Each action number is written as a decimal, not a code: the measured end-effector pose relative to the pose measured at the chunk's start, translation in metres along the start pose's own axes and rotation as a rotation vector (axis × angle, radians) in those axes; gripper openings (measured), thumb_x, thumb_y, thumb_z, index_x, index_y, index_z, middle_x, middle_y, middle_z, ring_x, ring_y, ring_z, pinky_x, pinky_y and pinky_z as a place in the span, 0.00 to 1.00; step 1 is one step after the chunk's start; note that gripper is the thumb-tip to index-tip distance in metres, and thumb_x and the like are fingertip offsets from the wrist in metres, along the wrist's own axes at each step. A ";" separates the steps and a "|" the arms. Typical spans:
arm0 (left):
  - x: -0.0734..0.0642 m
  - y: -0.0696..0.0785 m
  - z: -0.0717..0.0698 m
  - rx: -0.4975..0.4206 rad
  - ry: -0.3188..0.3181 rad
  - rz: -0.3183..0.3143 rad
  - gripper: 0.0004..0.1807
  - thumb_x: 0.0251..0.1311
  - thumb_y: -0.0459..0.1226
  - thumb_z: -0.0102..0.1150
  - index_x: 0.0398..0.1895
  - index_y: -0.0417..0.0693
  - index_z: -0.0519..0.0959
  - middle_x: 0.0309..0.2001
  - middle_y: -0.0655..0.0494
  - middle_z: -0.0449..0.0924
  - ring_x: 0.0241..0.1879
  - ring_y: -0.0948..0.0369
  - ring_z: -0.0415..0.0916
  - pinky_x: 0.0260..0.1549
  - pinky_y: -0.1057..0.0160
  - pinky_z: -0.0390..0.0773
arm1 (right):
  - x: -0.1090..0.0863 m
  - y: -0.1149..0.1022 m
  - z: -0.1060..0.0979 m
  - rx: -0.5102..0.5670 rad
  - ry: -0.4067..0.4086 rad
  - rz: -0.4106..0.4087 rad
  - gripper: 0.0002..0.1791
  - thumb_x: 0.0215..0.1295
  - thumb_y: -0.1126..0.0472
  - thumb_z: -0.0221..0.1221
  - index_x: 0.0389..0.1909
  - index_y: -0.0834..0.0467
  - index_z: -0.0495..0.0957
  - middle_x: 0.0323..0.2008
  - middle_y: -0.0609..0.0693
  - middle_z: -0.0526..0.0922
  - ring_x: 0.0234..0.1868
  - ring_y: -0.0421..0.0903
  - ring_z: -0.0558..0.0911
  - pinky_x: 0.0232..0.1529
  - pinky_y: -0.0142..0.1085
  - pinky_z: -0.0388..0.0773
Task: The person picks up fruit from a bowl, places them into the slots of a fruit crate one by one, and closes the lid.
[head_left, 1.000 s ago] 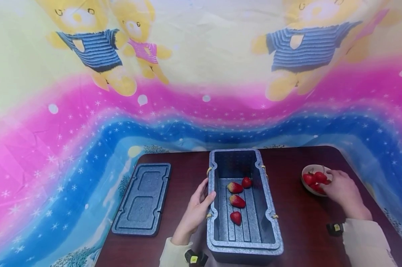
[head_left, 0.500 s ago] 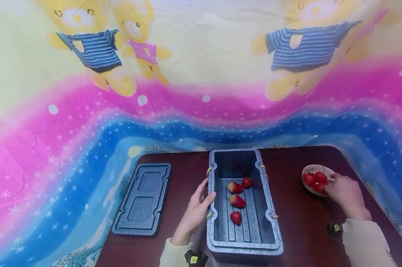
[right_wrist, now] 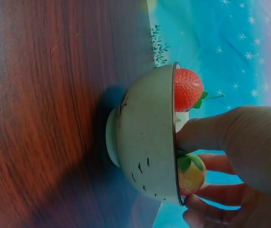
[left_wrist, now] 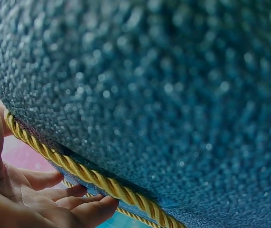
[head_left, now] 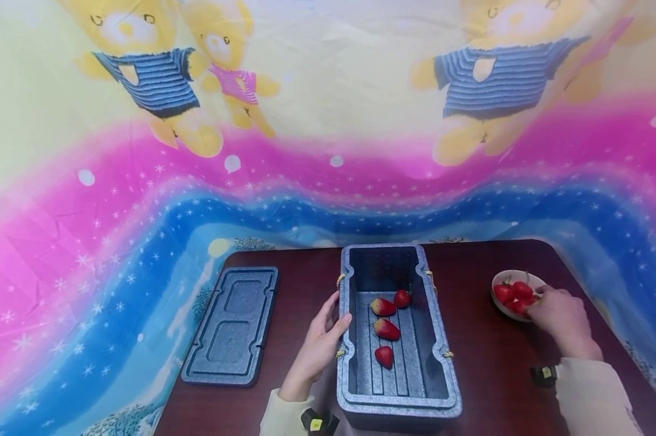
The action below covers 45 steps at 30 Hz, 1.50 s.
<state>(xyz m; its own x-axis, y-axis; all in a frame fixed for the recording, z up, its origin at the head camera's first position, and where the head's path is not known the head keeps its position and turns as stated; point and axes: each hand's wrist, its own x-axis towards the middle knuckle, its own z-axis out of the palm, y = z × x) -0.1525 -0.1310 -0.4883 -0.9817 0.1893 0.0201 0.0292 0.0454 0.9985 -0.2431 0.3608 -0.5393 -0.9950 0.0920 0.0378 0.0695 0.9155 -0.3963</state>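
Note:
My left hand (head_left: 315, 345) holds the left side of a grey-blue foam box (head_left: 442, 363), thumb on the rim and fingers along the outer wall. The left wrist view shows those fingertips beside a twisted gold rope (left_wrist: 78, 170) on the box wall. Inside the box lie several strawberries (head_left: 386, 329), red, some pale at one end. At the right, my right hand (head_left: 564, 321) reaches into a small white bowl (right_wrist: 145, 128). Its thumb and fingers pinch a pale yellow-and-red strawberry (right_wrist: 191, 178) with green leaves at the rim. Another red strawberry (right_wrist: 188, 89) sits farther along the bowl.
A grey-blue lid (head_left: 232, 327) with two recessed panels lies flat at the left of the dark reddish-brown table (head_left: 469, 266). The box stands mid-table, between lid and bowl. Behind the table hangs a colourful cloth (head_left: 317, 151) printed with bears.
My right hand has drawn slightly back toward the bowl's right rim, uncovering more of the strawberries, and its fingers have closed in at that edge. My left hand and the box stay in place.

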 end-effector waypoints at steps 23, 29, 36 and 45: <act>0.000 -0.001 0.000 -0.008 0.005 -0.005 0.36 0.76 0.43 0.52 0.80 0.44 0.51 0.78 0.41 0.54 0.74 0.43 0.56 0.67 0.45 0.66 | 0.003 -0.012 -0.006 0.051 0.109 -0.055 0.27 0.49 0.69 0.64 0.51 0.78 0.73 0.51 0.79 0.68 0.51 0.77 0.66 0.48 0.72 0.69; 0.000 -0.001 0.000 -0.008 0.003 -0.004 0.36 0.76 0.43 0.52 0.80 0.43 0.51 0.78 0.40 0.54 0.75 0.43 0.56 0.67 0.44 0.66 | 0.002 -0.023 -0.021 0.076 0.112 -0.063 0.32 0.49 0.68 0.67 0.55 0.77 0.71 0.55 0.80 0.65 0.53 0.80 0.64 0.50 0.75 0.66; 0.000 -0.001 0.000 -0.005 0.002 -0.006 0.36 0.76 0.43 0.52 0.80 0.44 0.51 0.78 0.41 0.54 0.75 0.43 0.55 0.68 0.44 0.65 | 0.003 -0.039 -0.039 0.067 0.156 -0.124 0.30 0.56 0.64 0.67 0.56 0.75 0.71 0.57 0.80 0.65 0.54 0.80 0.64 0.50 0.76 0.64; 0.000 -0.001 0.000 0.001 0.009 -0.008 0.36 0.75 0.44 0.52 0.80 0.45 0.52 0.78 0.41 0.54 0.75 0.43 0.54 0.68 0.43 0.65 | -0.001 -0.071 -0.067 0.067 0.204 -0.157 0.31 0.59 0.63 0.66 0.60 0.72 0.70 0.61 0.79 0.65 0.57 0.81 0.64 0.50 0.76 0.62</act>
<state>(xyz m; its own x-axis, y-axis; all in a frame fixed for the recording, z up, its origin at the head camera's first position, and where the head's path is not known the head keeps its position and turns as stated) -0.1526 -0.1306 -0.4895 -0.9836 0.1798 0.0122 0.0212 0.0481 0.9986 -0.2418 0.3217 -0.4498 -0.9580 0.0343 0.2848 -0.0958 0.8976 -0.4303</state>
